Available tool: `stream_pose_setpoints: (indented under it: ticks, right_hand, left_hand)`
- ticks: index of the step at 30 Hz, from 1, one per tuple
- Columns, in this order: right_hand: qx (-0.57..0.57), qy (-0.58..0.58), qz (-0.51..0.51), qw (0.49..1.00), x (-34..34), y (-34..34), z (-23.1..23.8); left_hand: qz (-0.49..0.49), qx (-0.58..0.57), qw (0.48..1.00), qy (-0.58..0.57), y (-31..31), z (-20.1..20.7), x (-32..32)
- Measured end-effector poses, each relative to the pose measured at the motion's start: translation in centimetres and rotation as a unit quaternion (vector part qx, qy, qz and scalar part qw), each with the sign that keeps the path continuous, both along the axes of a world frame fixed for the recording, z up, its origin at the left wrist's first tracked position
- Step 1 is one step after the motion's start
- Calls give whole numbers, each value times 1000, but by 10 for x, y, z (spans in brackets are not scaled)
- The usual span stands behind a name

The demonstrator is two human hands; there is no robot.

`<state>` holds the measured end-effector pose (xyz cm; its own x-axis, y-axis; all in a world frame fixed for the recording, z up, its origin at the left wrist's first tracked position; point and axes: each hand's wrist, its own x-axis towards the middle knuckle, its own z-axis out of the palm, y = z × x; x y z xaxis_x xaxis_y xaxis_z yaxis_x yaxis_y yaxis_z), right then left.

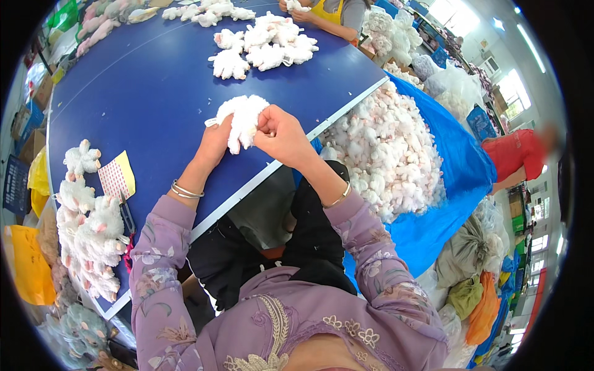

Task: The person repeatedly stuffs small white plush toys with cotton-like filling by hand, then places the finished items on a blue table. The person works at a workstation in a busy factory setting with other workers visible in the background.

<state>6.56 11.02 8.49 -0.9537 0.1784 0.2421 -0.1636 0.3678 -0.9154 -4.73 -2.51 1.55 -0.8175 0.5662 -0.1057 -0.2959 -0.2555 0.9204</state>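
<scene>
White fluffy plush toy point(242, 119) sits gripped between both hands near the right edge of the blue table point(142, 93). Left hand point(213, 142) clasps its lower side; right hand point(281, 133) pinches it with closed fingers. More white plush toys point(90, 229) lie along the table's left edge, another heap point(263, 43) toward its far edge.

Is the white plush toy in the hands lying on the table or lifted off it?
Lifted, it seems: the white plush toy is pinched between the left hand and right hand, above the blue table.
</scene>
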Motion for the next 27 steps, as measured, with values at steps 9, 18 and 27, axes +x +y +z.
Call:
stream_pose_setpoints:
  ticks: [9, 18, 27]
  right_hand:
    - [49, 16, -94, 994, -4, 4, -18]
    - [24, -12, -132, 991, -6, 14, -19]
    - [58, -22, -74, 995, 35, 32, -31]
  left_hand:
    - [62, -120, 983, 123, 9, -32, -10]
    - [41, -75, 980, 182, 3, -6, 0]
    - [21, -38, 990, 137, 4, 3, 12]
